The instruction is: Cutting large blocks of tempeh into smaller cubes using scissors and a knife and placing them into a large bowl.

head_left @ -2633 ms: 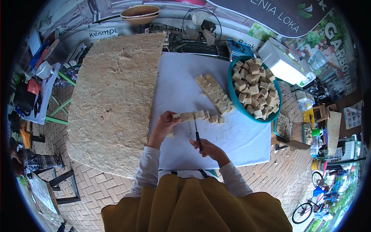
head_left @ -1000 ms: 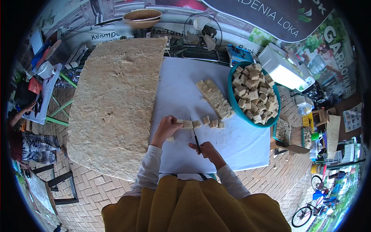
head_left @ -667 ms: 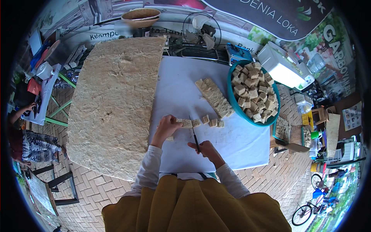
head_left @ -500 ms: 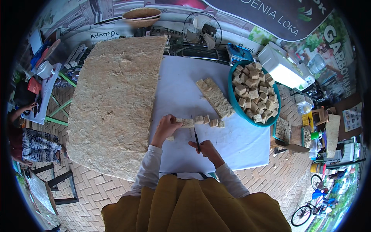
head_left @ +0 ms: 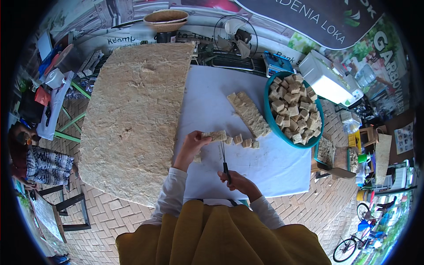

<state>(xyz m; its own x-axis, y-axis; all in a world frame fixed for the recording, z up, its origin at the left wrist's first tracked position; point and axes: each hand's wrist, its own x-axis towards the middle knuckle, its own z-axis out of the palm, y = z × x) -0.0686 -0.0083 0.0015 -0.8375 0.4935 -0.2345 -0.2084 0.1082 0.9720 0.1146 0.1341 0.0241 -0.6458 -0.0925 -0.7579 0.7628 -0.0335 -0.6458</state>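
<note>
At a white-covered table point(head_left: 207, 97) on brick paving point(head_left: 110, 217) before a printed banner point(head_left: 128, 33), a fibrous strip point(head_left: 216, 135) juts rightward from our left fingers point(head_left: 204, 140) toward small cubes point(head_left: 247, 143); we pinch its left end, our right fingers point(head_left: 235, 180) wrapped round a black-handled blade point(head_left: 225, 167), its tip just beside the strip.

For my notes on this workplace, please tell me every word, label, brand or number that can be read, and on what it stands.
I do not copy wording.
Dark sign, upper right: large pale lettering, readable in part.
Pale banner behind the fan: dark lettering, partly hidden.
Picture-printed banner, right: large white lettering, tilted.
White sheet, far right: too small to read.
</note>
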